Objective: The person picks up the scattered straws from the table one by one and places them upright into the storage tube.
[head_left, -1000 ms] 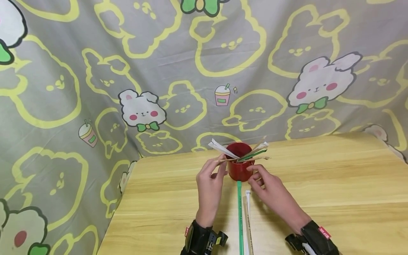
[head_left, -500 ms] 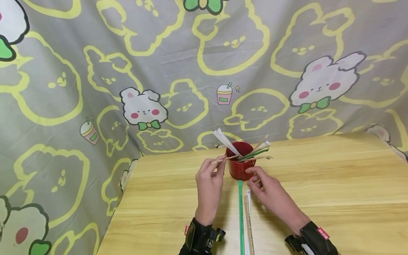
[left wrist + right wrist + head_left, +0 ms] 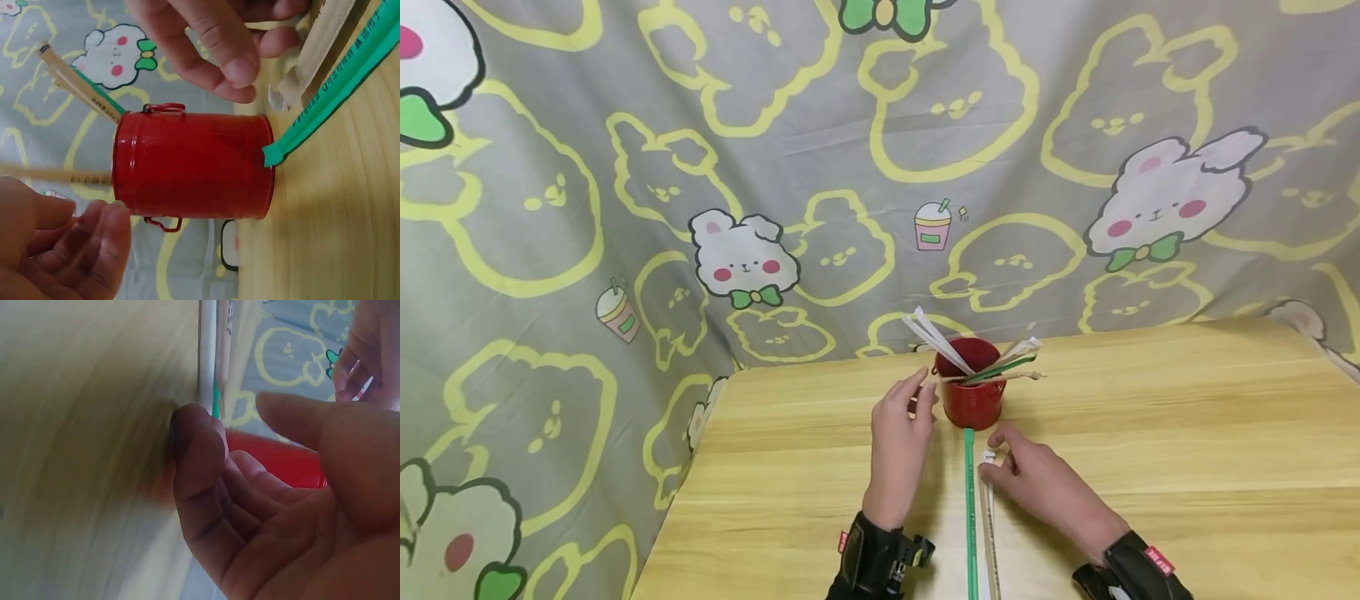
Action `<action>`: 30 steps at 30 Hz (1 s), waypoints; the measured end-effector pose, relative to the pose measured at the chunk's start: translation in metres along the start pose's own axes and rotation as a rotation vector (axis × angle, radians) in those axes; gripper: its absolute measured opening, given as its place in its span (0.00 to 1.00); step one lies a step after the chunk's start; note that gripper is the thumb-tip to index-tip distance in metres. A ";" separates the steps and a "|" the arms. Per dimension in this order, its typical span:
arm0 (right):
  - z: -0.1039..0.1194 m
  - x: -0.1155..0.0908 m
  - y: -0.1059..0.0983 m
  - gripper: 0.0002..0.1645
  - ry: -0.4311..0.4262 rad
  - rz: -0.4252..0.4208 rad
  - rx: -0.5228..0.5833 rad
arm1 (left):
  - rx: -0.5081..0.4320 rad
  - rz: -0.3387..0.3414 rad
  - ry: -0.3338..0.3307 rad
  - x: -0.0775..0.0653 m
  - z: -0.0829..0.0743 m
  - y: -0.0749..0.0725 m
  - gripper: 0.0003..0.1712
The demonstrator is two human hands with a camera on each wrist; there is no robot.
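Note:
A small red metal bucket (image 3: pixel 972 408) stands upright on the table, with several paper-wrapped straws leaning out over its rim. White ones (image 3: pixel 942 340) tilt left; a green one (image 3: pixel 1006 367) and brown ones tilt right. My left hand (image 3: pixel 901 442) hovers at the bucket's left side, thumb and fingers apart, beside a brown straw (image 3: pixel 59 175) in the left wrist view. In front of the bucket lie a green straw (image 3: pixel 971 517), a brown straw (image 3: pixel 988 542) and a white straw (image 3: pixel 989 456). My right hand (image 3: pixel 1041 483) is over the white straw's far end, its thumb and index finger separated.
A wooden table (image 3: pixel 1187 442) carries everything. Close behind the bucket hangs a grey curtain (image 3: pixel 835 233) printed with cartoon rabbits. Looped handles (image 3: pixel 164 224) stick out from the bucket's sides. Each wrist wears a black strap (image 3: pixel 872 554) with a camera.
My left hand has let go of a brown straw at the bucket's rim. The right hand has drawn back from the bucket, down towards the ends of the straws on the table.

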State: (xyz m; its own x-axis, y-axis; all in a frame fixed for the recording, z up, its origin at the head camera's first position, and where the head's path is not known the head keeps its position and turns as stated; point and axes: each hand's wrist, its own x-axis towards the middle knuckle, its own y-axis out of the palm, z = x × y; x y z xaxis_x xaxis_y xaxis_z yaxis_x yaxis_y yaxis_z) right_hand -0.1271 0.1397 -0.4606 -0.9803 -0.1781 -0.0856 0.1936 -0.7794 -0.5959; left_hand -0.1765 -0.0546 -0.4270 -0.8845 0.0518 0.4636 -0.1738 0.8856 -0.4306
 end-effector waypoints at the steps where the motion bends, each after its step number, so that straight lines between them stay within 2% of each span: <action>1: 0.000 -0.001 0.002 0.23 0.007 0.001 0.000 | 0.010 0.011 -0.018 -0.001 0.000 -0.001 0.15; 5: 0.002 -0.004 0.013 0.30 0.007 0.001 -0.048 | 0.069 0.074 -0.076 -0.006 0.003 -0.008 0.12; 8: 0.004 -0.007 0.019 0.30 -0.016 -0.029 -0.101 | 0.094 0.170 -0.154 -0.013 0.008 -0.013 0.10; 11: 0.006 -0.008 0.022 0.27 -0.023 -0.061 -0.109 | 0.096 0.283 -0.241 -0.021 0.013 -0.017 0.09; 14: 0.008 -0.007 0.022 0.25 -0.001 -0.072 -0.071 | 0.089 0.367 -0.298 -0.026 0.016 -0.017 0.09; 20: 0.010 -0.003 0.018 0.18 0.080 -0.049 0.065 | 0.128 0.486 -0.339 -0.031 0.017 -0.012 0.09; 24: 0.012 0.000 0.012 0.12 0.081 -0.079 0.112 | 0.133 0.542 -0.372 -0.033 0.015 -0.007 0.08; 30: 0.016 -0.001 -0.004 0.10 0.027 -0.104 0.186 | 0.099 0.556 -0.422 -0.037 0.014 -0.002 0.11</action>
State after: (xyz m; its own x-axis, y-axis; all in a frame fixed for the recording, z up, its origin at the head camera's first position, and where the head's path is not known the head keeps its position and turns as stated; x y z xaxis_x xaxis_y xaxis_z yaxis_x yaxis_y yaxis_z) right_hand -0.1267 0.1335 -0.4458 -0.9956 -0.0766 -0.0541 0.0927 -0.8906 -0.4452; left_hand -0.1494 -0.0648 -0.4542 -0.9424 0.2834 -0.1774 0.3322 0.7328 -0.5939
